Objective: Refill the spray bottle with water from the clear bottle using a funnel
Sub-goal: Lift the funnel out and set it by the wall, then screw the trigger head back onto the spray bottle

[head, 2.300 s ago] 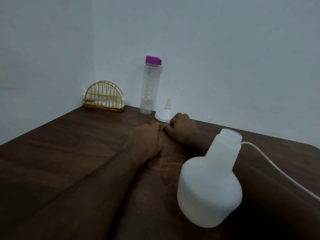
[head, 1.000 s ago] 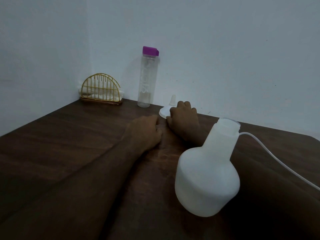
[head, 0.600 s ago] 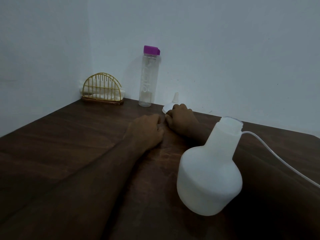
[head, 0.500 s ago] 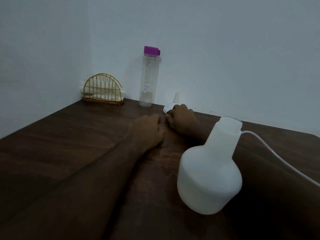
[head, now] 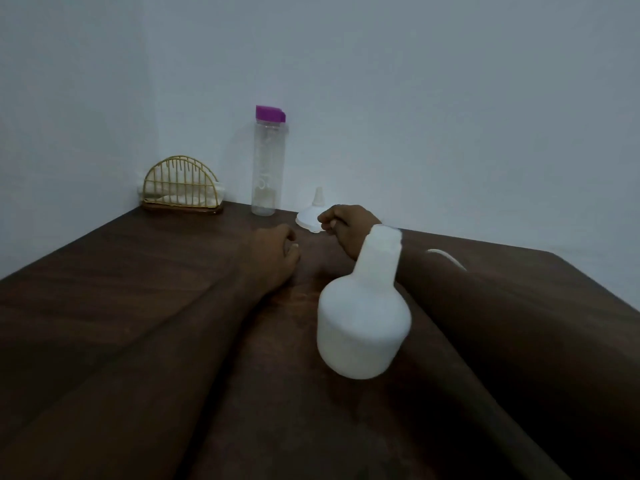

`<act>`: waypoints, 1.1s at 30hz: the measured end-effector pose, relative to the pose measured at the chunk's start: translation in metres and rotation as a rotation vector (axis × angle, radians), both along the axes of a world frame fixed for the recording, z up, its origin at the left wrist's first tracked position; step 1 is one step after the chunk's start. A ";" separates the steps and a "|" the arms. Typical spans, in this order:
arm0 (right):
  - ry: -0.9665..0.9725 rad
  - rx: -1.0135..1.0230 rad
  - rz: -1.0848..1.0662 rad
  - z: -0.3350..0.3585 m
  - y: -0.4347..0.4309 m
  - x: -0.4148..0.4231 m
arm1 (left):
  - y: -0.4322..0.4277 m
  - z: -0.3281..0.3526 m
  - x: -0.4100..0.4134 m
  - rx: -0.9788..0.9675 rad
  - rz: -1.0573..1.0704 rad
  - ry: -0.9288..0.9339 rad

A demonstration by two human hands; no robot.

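My hands have come apart since half a second ago: the right hand, which lay over the funnel's near rim, now sits at its right side, and a strip of table shows between it and the left one. The right fingers are curled, and thumb and forefinger close on the rim of the funnel, a pinch as far as I can judge at this range. The funnel stands mouth down, spout up, by the far edge of the table; I cannot tell whether its rim has left the wood. My left hand rests on the table with fingers loosely curled and holds nothing.

The spray bottle stands upright nearer to me, between my forearms, its neck open and covering my right wrist from this view. Behind the right forearm a thin white tube lies on the table.

Just left of the funnel the clear bottle stands upright against the wall, its purple cap on. Further left, in the corner, sits a gold wire holder with white napkins inside.
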State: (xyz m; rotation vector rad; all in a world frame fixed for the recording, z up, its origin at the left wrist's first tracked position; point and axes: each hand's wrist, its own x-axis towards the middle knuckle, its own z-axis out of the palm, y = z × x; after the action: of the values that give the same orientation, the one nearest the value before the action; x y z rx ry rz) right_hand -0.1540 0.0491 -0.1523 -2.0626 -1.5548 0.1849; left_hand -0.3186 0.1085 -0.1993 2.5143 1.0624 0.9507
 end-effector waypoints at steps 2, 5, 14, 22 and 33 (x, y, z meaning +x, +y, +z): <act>-0.018 0.053 0.040 0.016 -0.034 -0.004 | -0.014 0.002 -0.008 0.033 -0.029 -0.046; -0.096 0.070 0.013 0.031 -0.090 -0.013 | -0.035 0.003 -0.025 0.050 -0.053 -0.082; -0.304 0.086 -0.354 0.024 -0.231 0.013 | -0.096 0.003 -0.058 0.048 -0.087 -0.238; -0.323 -0.202 -0.550 0.005 -0.295 0.052 | -0.143 0.006 -0.062 0.048 -0.206 -0.272; -0.229 -0.120 -0.573 -0.017 -0.284 0.056 | -0.135 -0.001 -0.055 -0.052 -0.197 -0.125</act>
State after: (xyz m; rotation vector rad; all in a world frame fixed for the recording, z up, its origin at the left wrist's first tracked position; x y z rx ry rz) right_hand -0.0983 -0.2354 -0.1695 -2.6036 -1.0240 -0.1814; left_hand -0.3733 -0.0263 -0.2004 2.4275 0.7762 0.9951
